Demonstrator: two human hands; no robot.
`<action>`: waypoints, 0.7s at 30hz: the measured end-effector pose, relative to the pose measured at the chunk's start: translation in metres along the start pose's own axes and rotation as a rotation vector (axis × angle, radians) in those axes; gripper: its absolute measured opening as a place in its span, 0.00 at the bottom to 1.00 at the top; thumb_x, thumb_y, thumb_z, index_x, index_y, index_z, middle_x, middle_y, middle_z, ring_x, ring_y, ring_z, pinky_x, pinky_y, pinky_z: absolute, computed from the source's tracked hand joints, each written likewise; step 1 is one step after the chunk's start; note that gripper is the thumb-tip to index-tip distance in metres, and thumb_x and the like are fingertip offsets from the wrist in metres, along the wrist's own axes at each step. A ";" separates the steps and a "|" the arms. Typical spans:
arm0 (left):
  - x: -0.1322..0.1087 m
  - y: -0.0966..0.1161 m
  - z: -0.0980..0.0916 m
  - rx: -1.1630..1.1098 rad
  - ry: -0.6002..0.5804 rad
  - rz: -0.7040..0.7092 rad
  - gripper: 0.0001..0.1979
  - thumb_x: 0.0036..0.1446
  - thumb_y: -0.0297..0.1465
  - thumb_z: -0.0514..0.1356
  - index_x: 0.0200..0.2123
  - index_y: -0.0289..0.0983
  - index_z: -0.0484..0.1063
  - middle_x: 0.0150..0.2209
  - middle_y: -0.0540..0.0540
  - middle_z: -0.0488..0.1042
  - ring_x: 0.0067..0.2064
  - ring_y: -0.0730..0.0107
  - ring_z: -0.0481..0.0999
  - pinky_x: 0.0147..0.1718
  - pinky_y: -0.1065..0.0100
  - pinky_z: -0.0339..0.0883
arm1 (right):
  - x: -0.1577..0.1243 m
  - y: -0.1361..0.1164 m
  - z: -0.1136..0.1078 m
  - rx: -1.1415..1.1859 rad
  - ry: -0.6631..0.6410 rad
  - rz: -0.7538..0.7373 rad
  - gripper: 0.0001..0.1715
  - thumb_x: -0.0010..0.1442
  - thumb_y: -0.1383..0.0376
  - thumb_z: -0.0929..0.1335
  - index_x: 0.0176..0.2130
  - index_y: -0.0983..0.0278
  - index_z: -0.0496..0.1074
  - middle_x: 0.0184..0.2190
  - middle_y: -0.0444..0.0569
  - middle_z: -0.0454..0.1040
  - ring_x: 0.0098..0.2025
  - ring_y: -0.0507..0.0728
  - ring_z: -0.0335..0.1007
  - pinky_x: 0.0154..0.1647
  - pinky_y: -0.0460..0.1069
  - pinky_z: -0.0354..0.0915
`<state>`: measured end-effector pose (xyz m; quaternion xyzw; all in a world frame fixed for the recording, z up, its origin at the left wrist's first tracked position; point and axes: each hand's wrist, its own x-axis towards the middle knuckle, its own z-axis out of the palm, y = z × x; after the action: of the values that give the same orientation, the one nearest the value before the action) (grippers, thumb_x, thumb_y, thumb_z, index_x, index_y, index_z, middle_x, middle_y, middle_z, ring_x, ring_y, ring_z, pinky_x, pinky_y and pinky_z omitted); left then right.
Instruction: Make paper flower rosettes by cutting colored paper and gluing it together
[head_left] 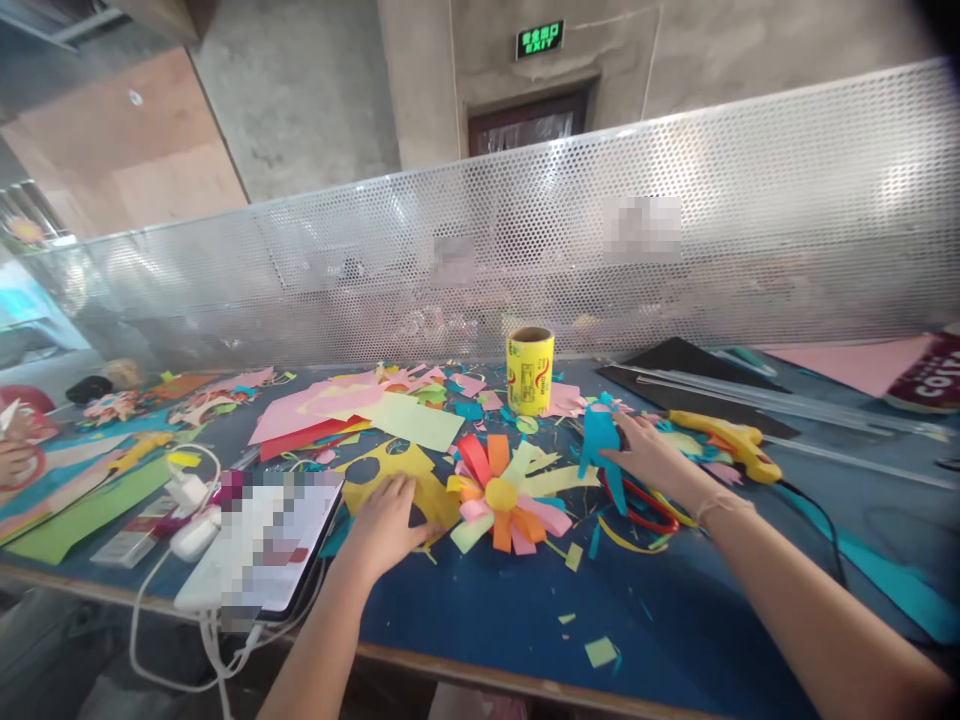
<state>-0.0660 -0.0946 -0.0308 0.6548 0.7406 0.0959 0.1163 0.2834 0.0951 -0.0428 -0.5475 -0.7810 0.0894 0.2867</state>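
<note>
The one camera is worn on the person's head and looks forward and down across the worktop [465, 620]. Its left hand [385, 522] and right hand [646, 455] appear at close range, below mid-height. Farther off, the view takes in the perforated screen [360, 250], then the wall [315, 90] and exit sign [539, 40]; the screen's top edge slants up rightward.

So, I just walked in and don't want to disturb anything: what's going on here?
A person's left hand rests on yellow paper with holes cut in it. Their right hand is at a piece of blue paper; whether it grips it is unclear. Between the hands, a multicoloured paper flower lies on the blue table, with a yellow cylinder standing behind it.
</note>
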 end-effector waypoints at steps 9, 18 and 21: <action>0.000 -0.001 -0.005 0.237 0.146 0.051 0.15 0.60 0.33 0.51 0.49 0.37 0.69 0.47 0.41 0.73 0.48 0.58 0.72 0.46 0.63 0.64 | -0.004 -0.002 -0.005 -0.112 -0.013 0.042 0.29 0.52 0.59 0.64 0.52 0.68 0.64 0.47 0.60 0.68 0.48 0.65 0.68 0.50 0.57 0.63; 0.013 0.018 -0.028 0.368 0.001 -0.060 0.14 0.57 0.24 0.49 0.43 0.35 0.71 0.42 0.38 0.76 0.44 0.55 0.76 0.40 0.61 0.67 | -0.006 0.003 -0.016 -0.217 0.011 0.029 0.20 0.55 0.59 0.61 0.44 0.65 0.71 0.42 0.56 0.72 0.48 0.62 0.67 0.48 0.51 0.62; 0.023 0.026 -0.038 0.452 0.006 -0.106 0.18 0.54 0.19 0.47 0.45 0.34 0.70 0.41 0.36 0.76 0.44 0.54 0.76 0.39 0.59 0.67 | -0.005 0.004 -0.014 -0.190 -0.002 0.009 0.17 0.56 0.60 0.61 0.41 0.65 0.71 0.42 0.55 0.72 0.45 0.60 0.69 0.47 0.50 0.62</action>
<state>-0.0556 -0.0677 0.0120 0.6240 0.7770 -0.0769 -0.0306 0.2953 0.0891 -0.0346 -0.5756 -0.7838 0.0169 0.2322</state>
